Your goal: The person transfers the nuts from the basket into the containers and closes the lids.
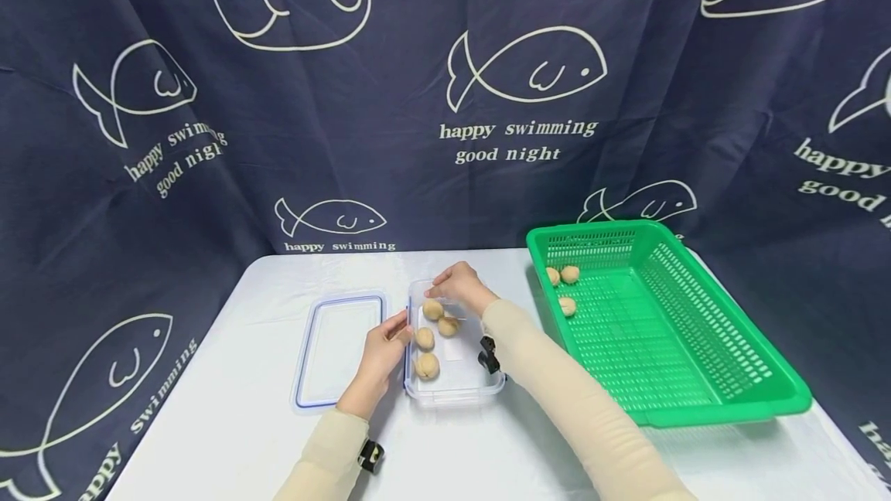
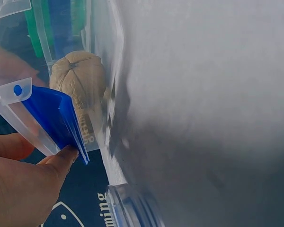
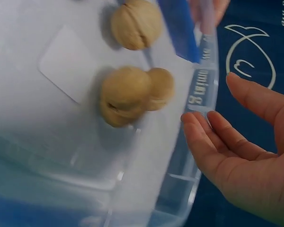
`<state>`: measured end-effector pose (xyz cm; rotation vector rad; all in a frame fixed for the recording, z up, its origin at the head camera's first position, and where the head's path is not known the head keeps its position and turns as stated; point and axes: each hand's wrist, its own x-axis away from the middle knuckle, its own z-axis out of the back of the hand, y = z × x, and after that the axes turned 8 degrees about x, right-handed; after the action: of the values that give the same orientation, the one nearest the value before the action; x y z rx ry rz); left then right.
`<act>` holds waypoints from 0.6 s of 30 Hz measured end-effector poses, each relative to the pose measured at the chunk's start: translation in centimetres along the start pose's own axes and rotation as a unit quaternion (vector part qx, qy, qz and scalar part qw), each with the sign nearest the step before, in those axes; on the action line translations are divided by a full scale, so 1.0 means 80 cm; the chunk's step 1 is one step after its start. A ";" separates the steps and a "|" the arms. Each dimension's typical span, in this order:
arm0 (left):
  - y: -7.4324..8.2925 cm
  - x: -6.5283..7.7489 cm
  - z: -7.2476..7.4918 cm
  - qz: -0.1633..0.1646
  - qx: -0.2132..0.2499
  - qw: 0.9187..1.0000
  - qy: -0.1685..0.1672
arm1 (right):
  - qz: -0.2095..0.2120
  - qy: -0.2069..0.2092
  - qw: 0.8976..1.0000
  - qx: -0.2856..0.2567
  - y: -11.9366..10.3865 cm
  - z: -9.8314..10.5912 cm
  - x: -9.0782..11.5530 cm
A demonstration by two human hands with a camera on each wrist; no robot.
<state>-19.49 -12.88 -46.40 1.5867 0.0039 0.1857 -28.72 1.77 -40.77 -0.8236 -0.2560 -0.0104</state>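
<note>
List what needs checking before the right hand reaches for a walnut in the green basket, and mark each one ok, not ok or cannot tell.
1. Right hand empty: ok, nothing in its fingers.
2. Container steadied: ok, the left hand holds its side at the blue flap.
3. Container open: ok, the lid lies on the table beside it.
4. Walnuts in the container at rest: cannot tell, one looks blurred in the right wrist view.
5. Walnuts in the basket: ok, three show in the green basket.
</note>
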 end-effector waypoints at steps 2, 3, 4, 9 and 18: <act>0.000 0.000 0.000 -0.002 0.000 1.000 -0.001 | 0.010 -0.004 1.000 -0.007 -0.003 0.008 -0.001; 0.000 0.000 0.000 -0.002 0.000 1.000 -0.001 | 0.016 -0.006 1.000 -0.015 -0.004 0.012 -0.001; -0.001 0.000 0.000 -0.001 0.001 1.000 -0.001 | 0.022 -0.008 1.000 -0.020 -0.005 0.017 -0.001; -0.001 0.000 0.000 0.002 0.003 1.000 -0.001 | 0.048 -0.011 0.998 -0.044 -0.010 0.044 0.000; -0.002 0.000 0.000 0.003 0.003 1.000 -0.002 | 0.104 -0.007 0.988 -0.115 -0.015 0.105 0.010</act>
<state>-19.48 -12.87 -46.53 1.5928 -0.0033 0.1887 -29.92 7.15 -34.26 -1.0781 -0.1831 0.1640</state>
